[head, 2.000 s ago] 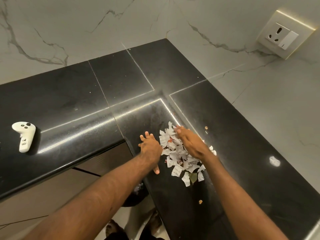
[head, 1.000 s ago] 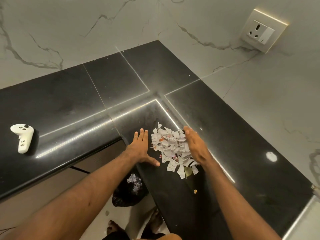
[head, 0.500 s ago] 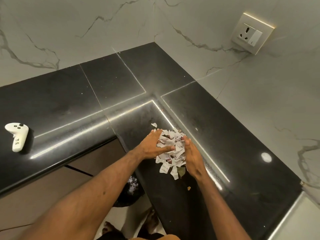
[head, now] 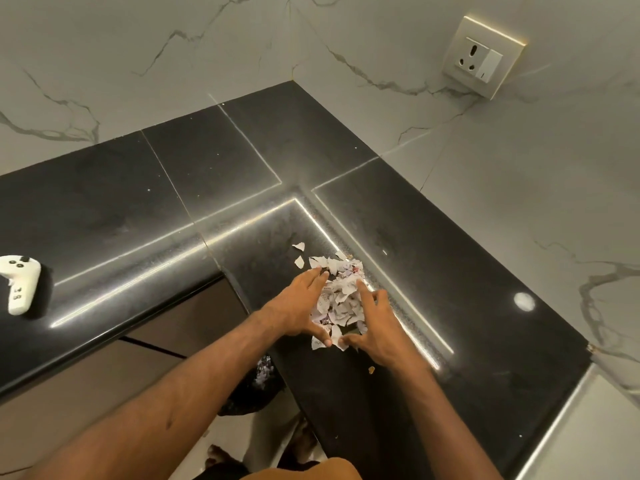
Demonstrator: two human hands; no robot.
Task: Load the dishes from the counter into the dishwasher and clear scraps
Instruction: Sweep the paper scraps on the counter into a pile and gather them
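Note:
A heap of torn white paper scraps (head: 337, 299) lies on the black stone counter (head: 450, 271) near its inner corner. My left hand (head: 298, 306) presses against the heap's left side with straight fingers. My right hand (head: 375, 327) cups the right side, its thumb meeting the left thumb below the heap. Two loose scraps (head: 298, 254) lie just beyond the heap. A small brown crumb (head: 371, 369) sits by my right wrist.
A white controller (head: 19, 284) lies at the counter's left edge. A dark bin bag with paper scraps (head: 258, 382) stands on the floor below the counter edge. A wall socket (head: 483, 57) sits on the marble wall at the right.
Both hands have closed in from the sides of the spread-out scraps, squeezing them into a tighter heap. The thumbs now meet under the heap.

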